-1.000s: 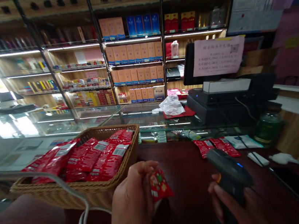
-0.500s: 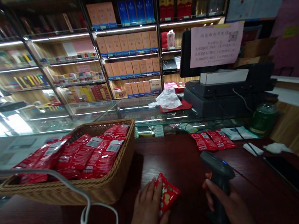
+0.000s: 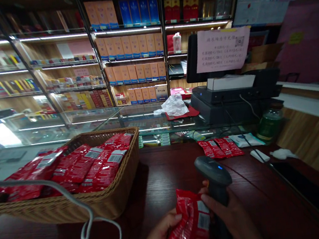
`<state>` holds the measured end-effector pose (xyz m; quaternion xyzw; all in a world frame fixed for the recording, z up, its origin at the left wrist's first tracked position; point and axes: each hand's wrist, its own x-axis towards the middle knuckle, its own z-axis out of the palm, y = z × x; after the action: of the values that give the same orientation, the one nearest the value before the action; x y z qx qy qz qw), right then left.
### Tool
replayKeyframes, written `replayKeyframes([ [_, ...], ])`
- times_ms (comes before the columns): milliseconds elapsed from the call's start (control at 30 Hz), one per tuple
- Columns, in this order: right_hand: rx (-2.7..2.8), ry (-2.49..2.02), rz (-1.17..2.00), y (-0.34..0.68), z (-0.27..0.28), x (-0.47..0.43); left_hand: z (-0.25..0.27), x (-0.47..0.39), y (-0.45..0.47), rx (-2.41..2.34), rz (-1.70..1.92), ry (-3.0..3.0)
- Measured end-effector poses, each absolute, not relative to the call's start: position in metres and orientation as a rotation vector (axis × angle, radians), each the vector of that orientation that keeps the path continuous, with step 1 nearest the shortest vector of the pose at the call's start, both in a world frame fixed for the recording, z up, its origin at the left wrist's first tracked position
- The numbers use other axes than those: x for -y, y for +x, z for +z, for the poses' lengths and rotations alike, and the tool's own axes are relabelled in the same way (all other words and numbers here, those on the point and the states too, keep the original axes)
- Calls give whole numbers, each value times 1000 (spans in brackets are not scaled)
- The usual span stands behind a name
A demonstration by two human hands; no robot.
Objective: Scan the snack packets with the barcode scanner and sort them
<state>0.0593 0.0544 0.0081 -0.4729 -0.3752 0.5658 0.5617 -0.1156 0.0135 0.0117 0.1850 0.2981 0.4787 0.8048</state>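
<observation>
My left hand (image 3: 160, 235) grips a red snack packet (image 3: 188, 225) by its left side, thumb on top. The packet is raised and its barcode side faces up. My right hand (image 3: 230, 212) is wrapped round the handle of a dark grey barcode scanner (image 3: 214, 175), whose blue light shows. The scanner's head is above and just right of the packet, and the right fingers are close to the packet's edge; whether they touch it I cannot tell. To the left stands a wicker basket (image 3: 122, 191) filled with similar red packets (image 3: 89, 164).
Two red packets (image 3: 220, 148) and a white-blue packet (image 3: 247, 139) lie at the counter's back. A phone (image 3: 306, 190), crumpled tissue (image 3: 283, 154) and green jar (image 3: 268, 124) are at right. Behind stands a monitor (image 3: 193, 60). A white cable (image 3: 91, 214) crosses the basket's front.
My left hand has picked the packet up off the counter and turned it barcode side up. The scanner has moved left, close to the packet. The view has shifted slightly.
</observation>
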Motion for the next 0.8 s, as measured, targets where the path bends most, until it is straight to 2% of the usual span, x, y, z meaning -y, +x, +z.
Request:
replayKeyframes([
  [133, 879, -1109, 1307, 61, 12, -53, 10, -14, -113, -628, 962, 555],
  [300, 885, -1131, 1245, 64, 15, -55, 10, -20, -111, -781, 1065, 835],
  [500, 847, -1081, 1242, 62, 21, -57, -2, -19, -108, -932, 1174, 740],
  [800, 906, -1052, 1241, 66, 20, -61, -7, -21, -110, -937, 1126, 677],
])
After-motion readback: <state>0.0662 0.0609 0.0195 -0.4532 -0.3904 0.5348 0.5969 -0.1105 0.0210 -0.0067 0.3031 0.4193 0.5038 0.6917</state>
